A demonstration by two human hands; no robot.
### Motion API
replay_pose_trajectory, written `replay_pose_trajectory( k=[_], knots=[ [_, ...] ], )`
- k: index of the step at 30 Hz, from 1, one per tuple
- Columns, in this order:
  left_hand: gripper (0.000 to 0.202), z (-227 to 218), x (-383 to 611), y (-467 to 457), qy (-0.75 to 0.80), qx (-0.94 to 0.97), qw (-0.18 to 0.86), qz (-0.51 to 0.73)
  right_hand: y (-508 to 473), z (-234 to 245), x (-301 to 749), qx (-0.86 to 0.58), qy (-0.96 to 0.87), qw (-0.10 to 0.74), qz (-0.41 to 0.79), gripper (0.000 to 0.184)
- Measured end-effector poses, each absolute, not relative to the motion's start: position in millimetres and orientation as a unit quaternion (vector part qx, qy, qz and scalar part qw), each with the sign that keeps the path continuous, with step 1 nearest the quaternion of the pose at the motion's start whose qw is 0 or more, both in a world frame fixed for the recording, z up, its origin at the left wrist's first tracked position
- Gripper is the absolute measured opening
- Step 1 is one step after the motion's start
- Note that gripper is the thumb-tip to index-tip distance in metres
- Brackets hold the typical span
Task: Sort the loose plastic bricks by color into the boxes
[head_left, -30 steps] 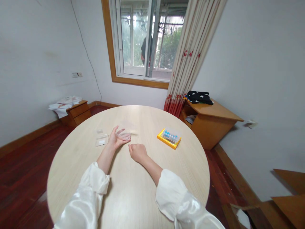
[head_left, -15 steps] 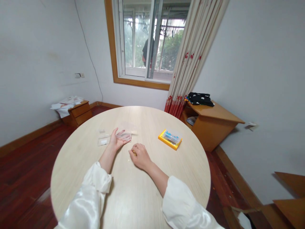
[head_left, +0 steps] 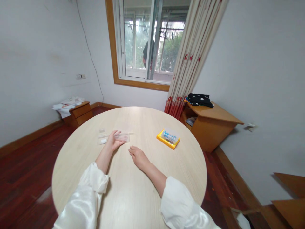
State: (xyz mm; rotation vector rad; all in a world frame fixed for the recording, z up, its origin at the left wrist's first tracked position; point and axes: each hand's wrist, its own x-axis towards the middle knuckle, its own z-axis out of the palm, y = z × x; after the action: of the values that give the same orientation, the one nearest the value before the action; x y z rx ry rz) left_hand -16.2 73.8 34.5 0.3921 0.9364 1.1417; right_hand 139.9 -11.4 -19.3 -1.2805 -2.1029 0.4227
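My left hand (head_left: 112,142) rests on the round wooden table (head_left: 133,190) with its fingers curled around the near side of a small clear plastic box (head_left: 122,136). My right hand (head_left: 138,156) lies palm down on the table just to the right, fingers stretched toward the box and nothing seen in them. Both arms wear white satin sleeves. Two small clear packets (head_left: 103,139) lie just left of my left hand.
A yellow tray with a clear lidded box holding blue pieces (head_left: 168,138) sits on the table's right side. A wooden cabinet (head_left: 209,122) with dark cloth stands beyond it, a low drawer unit (head_left: 77,111) with papers at the far left. Window and curtain lie behind.
My right hand has flattened from a loose fist onto the table. My left hand has closed more round the clear box, which now lies lower and flatter.
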Motion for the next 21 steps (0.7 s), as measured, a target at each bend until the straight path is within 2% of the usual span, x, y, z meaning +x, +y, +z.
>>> replay_pose_trajectory(
  k=[3, 6, 8, 12, 21],
  knots=[
    [0.02, 26.1, -11.6, 77.3, 0.474, 0.214, 0.67, 0.529, -9.5, -19.7, 144.7, -0.483, -0.748, 0.397, 0.223, 0.021],
    [0.026, 21.8, -7.7, 81.8, 0.524, 0.248, 0.618, 0.531, -3.9, -20.2, 152.4, -0.523, -0.622, 0.505, 0.29, 0.026],
    [0.029, 22.9, -6.9, 83.5, 0.555, 0.277, 0.566, 0.543, 0.0, -21.1, 157.6, -0.545, -0.549, 0.54, 0.332, 0.029],
    [0.032, 29.3, -8.6, 82.2, 0.592, 0.356, 0.462, 0.556, 1.8, -22.9, 163.1, -0.536, -0.518, 0.553, 0.373, 0.029],
    [0.016, 36.9, -10.3, 60.2, 0.623, 0.52, 0.324, 0.486, -2.7, -24.3, 164.0, -0.526, -0.548, 0.529, 0.378, 0.031]
  ],
)
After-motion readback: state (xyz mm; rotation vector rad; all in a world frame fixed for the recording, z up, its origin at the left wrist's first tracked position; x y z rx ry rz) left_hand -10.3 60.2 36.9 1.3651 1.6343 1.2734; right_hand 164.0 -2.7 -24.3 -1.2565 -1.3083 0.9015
